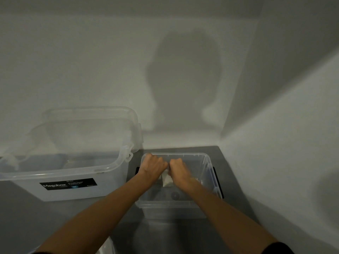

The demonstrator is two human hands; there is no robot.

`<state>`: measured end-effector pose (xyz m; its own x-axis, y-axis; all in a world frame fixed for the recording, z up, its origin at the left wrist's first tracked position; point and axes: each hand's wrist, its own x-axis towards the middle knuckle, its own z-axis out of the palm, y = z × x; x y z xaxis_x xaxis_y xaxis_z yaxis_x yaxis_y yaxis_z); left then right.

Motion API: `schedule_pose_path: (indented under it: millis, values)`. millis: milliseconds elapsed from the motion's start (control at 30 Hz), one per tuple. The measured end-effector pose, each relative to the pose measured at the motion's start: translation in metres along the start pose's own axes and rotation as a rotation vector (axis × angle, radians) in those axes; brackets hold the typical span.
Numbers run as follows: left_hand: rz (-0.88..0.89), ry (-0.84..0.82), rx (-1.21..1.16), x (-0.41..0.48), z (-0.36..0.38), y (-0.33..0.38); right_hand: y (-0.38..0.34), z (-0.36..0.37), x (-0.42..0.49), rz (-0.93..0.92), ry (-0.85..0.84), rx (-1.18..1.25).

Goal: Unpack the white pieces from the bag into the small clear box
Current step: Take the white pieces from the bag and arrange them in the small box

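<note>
Over the small clear box, the left hand and right hand meet almost knuckle to knuckle. Their curled fingers grip a bag with white showing inside. Just left of that box stands a larger clear box with a black label. Both stand on the grey counter.
</note>
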<state>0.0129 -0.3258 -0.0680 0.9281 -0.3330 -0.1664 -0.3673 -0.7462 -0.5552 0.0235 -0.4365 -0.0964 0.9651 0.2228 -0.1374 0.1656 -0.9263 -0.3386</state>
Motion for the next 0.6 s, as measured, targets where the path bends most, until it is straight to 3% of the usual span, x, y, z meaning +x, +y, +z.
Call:
schedule_pose_path:
  millis: [367, 600]
  values:
    - [-0.010, 0.058, -0.160, -0.011, -0.006, -0.009, -0.001, -0.007, 0.000, 0.007, -0.002, 0.067]
    - [0.105, -0.041, -0.036, -0.014, 0.002, -0.008, 0.001, -0.004, -0.001, -0.029, 0.015, 0.059]
